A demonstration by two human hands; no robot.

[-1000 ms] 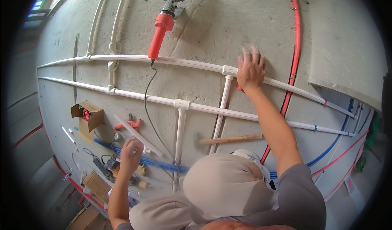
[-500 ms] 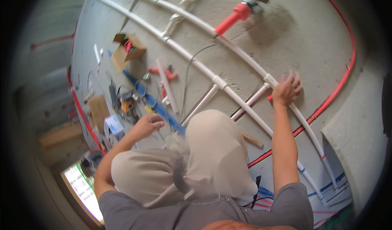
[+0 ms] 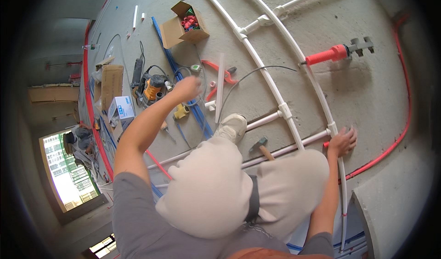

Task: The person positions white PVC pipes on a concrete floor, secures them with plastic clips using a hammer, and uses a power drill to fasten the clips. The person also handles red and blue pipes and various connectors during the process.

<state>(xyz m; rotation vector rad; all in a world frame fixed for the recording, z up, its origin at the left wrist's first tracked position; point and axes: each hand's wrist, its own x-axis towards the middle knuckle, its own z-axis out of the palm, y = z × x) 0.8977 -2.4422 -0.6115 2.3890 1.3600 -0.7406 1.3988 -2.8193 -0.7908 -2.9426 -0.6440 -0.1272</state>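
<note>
The right hand (image 3: 342,142) lies flat with fingers spread on the floor beside the white pipe (image 3: 294,116), propping the person, while the left hand (image 3: 187,89), grip unclear, reaches over the red cutters (image 3: 220,73).

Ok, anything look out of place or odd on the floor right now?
Mostly clutter: a hammer lies across the white pipes beside the knee, and red cutters lie open by a loose pipe length. The left hand reaches there; the right hand rests on concrete.
</note>
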